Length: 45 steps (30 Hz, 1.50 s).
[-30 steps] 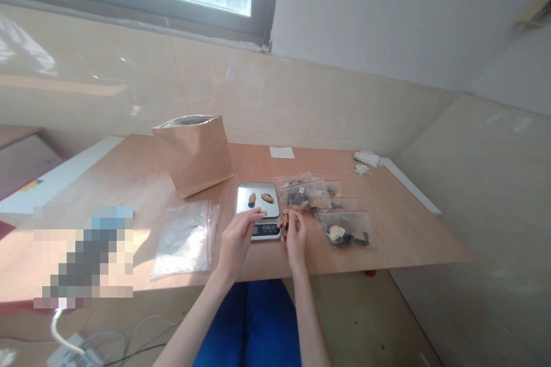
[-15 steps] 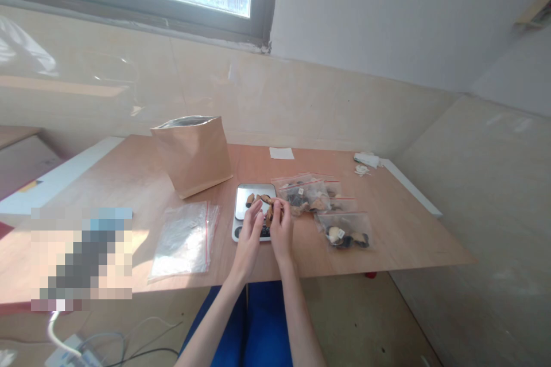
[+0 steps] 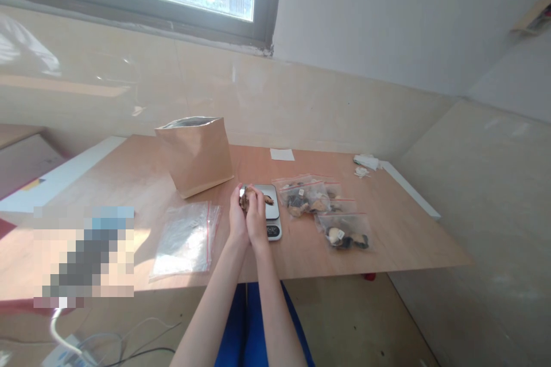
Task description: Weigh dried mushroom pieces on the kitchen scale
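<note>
My left hand [image 3: 237,215] and my right hand [image 3: 257,218] are cupped together over the left side of a kitchen scale [image 3: 272,212]. Between them they hold several dried brown pieces [image 3: 245,199], which look like dried mushrooms. Fingers hide part of these. Another brown piece [image 3: 268,200] lies on the scale's plate, just right of my right hand. The scale's dark display panel [image 3: 272,231] shows beside my right wrist, but its reading is too small to make out.
Flat clear zip bags [image 3: 183,241] lie to the left. An upright open brown paper pouch [image 3: 198,155] stands behind them. Right of the scale are filled zip bags [image 3: 307,198] and a nearer one [image 3: 346,235]. White paper [image 3: 282,154] and white scraps [image 3: 365,160] lie at the back.
Both hands have moved left across the scale and closed together around the brown pieces. Fewer pieces now show on the plate, and its right side is uncovered.
</note>
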Each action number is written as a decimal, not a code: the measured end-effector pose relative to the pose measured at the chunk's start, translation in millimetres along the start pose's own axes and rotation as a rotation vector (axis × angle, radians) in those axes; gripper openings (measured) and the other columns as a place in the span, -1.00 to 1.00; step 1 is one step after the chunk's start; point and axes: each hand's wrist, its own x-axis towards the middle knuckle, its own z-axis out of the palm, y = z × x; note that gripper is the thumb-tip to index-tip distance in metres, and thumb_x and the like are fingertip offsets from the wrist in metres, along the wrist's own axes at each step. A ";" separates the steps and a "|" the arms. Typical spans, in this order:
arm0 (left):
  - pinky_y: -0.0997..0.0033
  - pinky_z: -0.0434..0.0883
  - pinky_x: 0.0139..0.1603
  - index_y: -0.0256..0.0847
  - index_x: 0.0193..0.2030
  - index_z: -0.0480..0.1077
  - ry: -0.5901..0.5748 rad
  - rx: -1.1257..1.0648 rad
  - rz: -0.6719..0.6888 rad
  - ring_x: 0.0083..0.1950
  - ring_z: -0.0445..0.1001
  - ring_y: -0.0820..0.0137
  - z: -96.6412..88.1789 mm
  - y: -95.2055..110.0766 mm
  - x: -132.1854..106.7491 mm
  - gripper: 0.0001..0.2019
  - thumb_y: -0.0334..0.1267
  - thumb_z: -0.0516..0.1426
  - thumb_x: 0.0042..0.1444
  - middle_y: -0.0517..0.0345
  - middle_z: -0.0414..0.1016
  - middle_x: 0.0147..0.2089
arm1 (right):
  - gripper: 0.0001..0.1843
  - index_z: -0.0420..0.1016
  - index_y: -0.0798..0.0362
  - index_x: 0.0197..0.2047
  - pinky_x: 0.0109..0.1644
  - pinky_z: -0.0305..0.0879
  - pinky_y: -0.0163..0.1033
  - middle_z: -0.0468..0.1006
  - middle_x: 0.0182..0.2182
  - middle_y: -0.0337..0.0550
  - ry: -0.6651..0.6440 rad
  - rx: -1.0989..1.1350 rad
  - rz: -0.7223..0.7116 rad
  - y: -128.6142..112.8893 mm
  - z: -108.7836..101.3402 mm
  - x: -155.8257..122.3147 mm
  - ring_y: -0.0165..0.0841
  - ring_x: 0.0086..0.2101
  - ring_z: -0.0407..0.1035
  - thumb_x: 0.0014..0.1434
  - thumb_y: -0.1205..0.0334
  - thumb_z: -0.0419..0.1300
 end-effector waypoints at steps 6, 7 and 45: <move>0.45 0.39 -0.16 -0.17 -0.28 0.37 0.084 -0.134 -0.075 -0.33 0.49 0.49 10.1 6.4 17.7 -0.89 -0.29 0.03 0.13 0.19 0.49 -0.32 | -0.80 0.38 0.04 -0.23 -0.07 0.36 -0.23 0.54 -0.20 -0.12 0.139 0.267 0.256 0.3 15.5 23.2 -0.33 -0.17 0.44 0.08 0.25 0.01; 0.44 0.39 -0.15 -0.18 -0.29 0.37 0.085 -0.146 -0.082 -0.33 0.49 0.49 10.5 6.8 17.9 -0.88 -0.29 0.02 0.14 0.17 0.49 -0.32 | -0.81 0.39 0.05 -0.25 -0.07 0.36 -0.23 0.54 -0.21 -0.12 0.153 0.279 0.253 0.6 14.7 24.5 -0.33 -0.17 0.44 0.06 0.26 0.02; 0.49 0.39 -0.08 -0.28 -0.29 0.44 0.088 -0.046 -0.067 -0.14 0.48 0.45 -11.9 12.0 1.3 -0.81 -0.40 -0.01 0.14 -0.01 0.50 -0.09 | -0.76 0.53 0.00 -0.20 -0.15 0.35 -0.25 0.48 -0.26 -0.19 -0.421 -0.317 -0.276 -24.5 -32.6 12.7 -0.37 -0.28 0.38 0.00 0.36 0.23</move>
